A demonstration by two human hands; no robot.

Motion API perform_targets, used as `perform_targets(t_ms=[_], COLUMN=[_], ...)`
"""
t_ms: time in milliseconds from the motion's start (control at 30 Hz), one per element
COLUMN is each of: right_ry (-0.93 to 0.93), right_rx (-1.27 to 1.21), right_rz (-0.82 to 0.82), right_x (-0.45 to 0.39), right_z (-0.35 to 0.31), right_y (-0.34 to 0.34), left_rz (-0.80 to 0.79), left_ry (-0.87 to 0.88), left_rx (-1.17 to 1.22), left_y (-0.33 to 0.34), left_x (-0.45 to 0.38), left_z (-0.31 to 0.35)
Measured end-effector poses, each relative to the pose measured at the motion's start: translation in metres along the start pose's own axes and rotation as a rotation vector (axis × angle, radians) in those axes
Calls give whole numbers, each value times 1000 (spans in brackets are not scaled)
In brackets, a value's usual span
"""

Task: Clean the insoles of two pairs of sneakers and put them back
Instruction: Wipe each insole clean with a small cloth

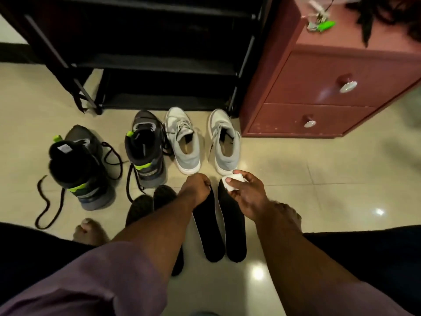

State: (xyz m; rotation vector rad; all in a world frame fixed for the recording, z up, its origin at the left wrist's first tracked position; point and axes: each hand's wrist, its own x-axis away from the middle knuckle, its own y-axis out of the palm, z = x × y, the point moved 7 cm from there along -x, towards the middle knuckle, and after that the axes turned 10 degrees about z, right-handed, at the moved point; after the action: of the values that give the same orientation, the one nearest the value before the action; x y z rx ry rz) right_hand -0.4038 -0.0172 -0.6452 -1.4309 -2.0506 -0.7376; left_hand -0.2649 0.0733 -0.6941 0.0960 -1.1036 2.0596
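Four insoles lie out on the floor (319, 179) in front of the person: two black ones side by side at about six o'clock from the grey sneakers, and two more dark ones partly hidden under the left forearm, toward eight o'clock. The left insole (206, 224) of the near pair has its toe end pinched by the left hand (196, 188), whose fingers are curled down onto it. The right hand (245, 192) hangs just over the toe of the right insole (234, 231), its fingers closed round a small white wad (232, 182) (a wipe or tissue, by the look of it).

Both grey sneakers (225, 142) stand upright at twelve o'clock from the hands, mouths open and showing a pale inner bed. The black-and-green sneakers (145, 149) stand at ten o'clock, their laces trailing loose across the tiles.

My guess is that wiping is about to start on the near pair. The risks from here are plain enough. All four insoles are dark and alike, so a mix-up between pairs, or between left and right, could follow when they go back. A damp insole pushed in too soon may crease or bunch at the toe. The loose laces could be dragged or caught under a sleeve (102, 281) reaching across.
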Motion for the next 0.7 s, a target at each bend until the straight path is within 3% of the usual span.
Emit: perform_targets(t_ms=[300,500,700], right_ry=[52,135,26], right_rx=[58,-169,-242], right_rz=[249,301,305], right_x=[-76,-93,-79], right_z=[39,61,37], right_y=[-39,-27,-21], left_rz=[-36,25,-169], left_ry=[-122,-157,-262], left_rx=[13,-51,265], left_y=[68,94,84], left_x=[-51,-57,-57], left_z=[-16,8,19])
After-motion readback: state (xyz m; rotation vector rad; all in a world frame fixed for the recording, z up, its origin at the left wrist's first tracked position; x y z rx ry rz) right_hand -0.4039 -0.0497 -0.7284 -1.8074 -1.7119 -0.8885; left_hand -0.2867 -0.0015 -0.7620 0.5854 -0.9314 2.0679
